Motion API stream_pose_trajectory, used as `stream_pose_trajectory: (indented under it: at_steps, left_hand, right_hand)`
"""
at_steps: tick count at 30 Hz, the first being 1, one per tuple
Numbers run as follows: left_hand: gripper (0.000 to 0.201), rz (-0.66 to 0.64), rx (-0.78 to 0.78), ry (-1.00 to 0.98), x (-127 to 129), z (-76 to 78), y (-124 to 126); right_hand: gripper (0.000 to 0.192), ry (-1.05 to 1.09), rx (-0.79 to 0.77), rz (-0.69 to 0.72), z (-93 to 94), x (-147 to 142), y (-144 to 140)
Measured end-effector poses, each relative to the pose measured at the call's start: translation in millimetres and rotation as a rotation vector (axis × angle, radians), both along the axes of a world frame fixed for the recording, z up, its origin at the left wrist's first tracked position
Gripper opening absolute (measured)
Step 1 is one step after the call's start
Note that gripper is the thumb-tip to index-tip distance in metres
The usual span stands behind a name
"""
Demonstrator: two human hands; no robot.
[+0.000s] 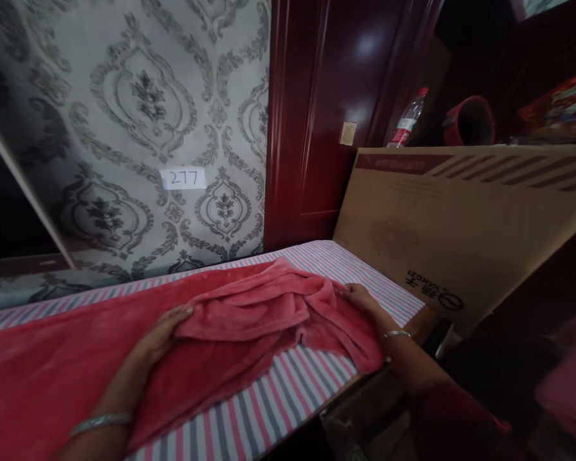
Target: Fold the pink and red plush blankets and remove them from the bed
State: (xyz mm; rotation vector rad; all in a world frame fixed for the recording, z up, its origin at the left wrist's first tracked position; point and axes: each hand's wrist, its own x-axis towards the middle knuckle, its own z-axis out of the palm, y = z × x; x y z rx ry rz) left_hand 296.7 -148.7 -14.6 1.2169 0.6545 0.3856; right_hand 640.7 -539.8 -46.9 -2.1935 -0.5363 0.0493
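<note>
Left hand [166, 331] lies flat, fingers spread on the blanket [249, 320]; right hand [362, 299] pinches its fold. Smoothing outward from the fingertips probably flattens it best.

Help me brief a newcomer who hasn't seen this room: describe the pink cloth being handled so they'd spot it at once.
Start at the bed with the striped sheet below the patterned wallpaper. On it lies the pink fleece blanket, bunched between the left hand and the right hand. Unlike the flat, striped sheet and the brown cardboard box beside it, it is plain, fluffy and rumpled.
</note>
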Motion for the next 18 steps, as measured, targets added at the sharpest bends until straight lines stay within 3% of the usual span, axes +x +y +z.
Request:
stream_pose_trajectory:
  at_steps: [5, 10, 15, 18]
  left_hand:
    - [0.052, -0.133, -0.041, -0.047, -8.6, -4.3, -2.5]
    - [0.046, -0.087, -0.046, -0.084, -8.3, -6.6, -5.5]
    - [0.045, -0.025, -0.051, -0.176, -7.1, -9.9, -2.2]
    - [0.048, -0.031, -0.069, -0.236, -7.5, -10.5, -8.0]
  right_hand:
    - [0.014, -0.001, -0.044, -0.132, 7.0, 6.8, -45.7]
    - [0.015, 0.021, 0.023, -0.173, 29.6, 6.2, -61.3]
    - [0.028, 0.052, 0.237, -0.060, 75.0, -7.7, -33.1]
    - [0.056, 0.082, 0.471, 0.190, 105.3, -41.0, 11.0]
